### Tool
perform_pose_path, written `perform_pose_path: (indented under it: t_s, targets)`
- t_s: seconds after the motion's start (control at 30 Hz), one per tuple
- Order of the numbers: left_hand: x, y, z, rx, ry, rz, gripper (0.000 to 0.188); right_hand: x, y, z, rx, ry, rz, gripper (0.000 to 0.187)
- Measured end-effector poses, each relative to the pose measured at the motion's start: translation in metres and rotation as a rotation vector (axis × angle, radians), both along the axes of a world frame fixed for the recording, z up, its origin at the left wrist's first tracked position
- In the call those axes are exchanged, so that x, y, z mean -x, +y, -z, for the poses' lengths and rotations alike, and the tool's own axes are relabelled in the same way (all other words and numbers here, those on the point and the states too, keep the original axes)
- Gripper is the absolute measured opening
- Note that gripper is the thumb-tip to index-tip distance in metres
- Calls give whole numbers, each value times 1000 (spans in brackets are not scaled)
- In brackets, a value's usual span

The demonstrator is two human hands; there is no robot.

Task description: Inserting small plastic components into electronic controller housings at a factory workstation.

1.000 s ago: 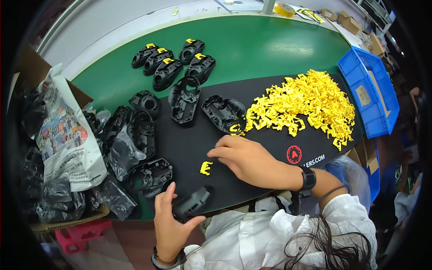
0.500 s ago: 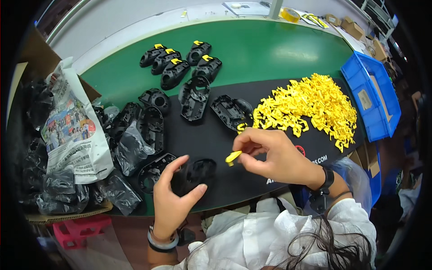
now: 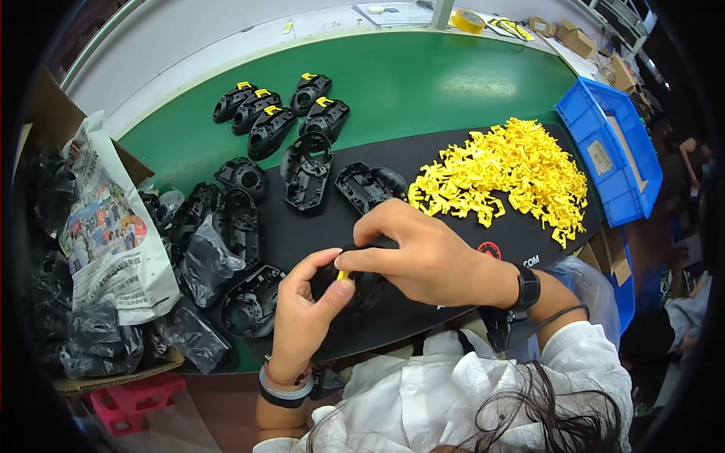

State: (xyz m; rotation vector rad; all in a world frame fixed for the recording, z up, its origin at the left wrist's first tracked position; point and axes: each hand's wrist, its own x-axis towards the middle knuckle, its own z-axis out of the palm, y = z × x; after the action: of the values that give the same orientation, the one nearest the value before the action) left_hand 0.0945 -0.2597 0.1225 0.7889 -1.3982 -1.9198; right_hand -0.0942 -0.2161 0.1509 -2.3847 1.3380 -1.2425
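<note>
My left hand [image 3: 308, 298] is closed around a black plastic shell [image 3: 368, 290], held low over the dark mat and largely hidden by my fingers. My right hand [image 3: 427, 249] comes in from the right and pinches a small yellow plastic clip [image 3: 343, 275] against the shell, beside my left thumb. How far the clip sits in the shell cannot be made out. Just beyond my hands lie open black shells [image 3: 306, 174] with moulded insides facing up. To the right spreads a big heap of yellow clips [image 3: 521, 181].
Several black shells with yellow clips [image 3: 272, 134] stand on the green table [image 3: 408, 75]. At left, a cardboard box [image 3: 162, 364] holds bagged black parts and a printed paper sheet [image 3: 113, 226]. A blue bin [image 3: 615, 162] is at the right edge, and a yellow tape roll [image 3: 468, 21] at the back.
My right hand has moved left and down, bringing the yellow clip against the black shell. My left hand has closed in on the shell. The whole view has shifted slightly.
</note>
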Motion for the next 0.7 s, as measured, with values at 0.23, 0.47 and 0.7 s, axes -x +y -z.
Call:
perform_pose_path:
  t_s: [0.23,0.47,0.7]
  targets:
    - [6,-6,11,211,-102,-5,23,-14,18,6,-596,-436,218,20]
    - [30,-12,-5,-39,21,-19,23,-9,0,11,-373,-295,297,16]
    - [43,-23,11,685,-299,-85,47,140,-141,22,-487,-486,710,25]
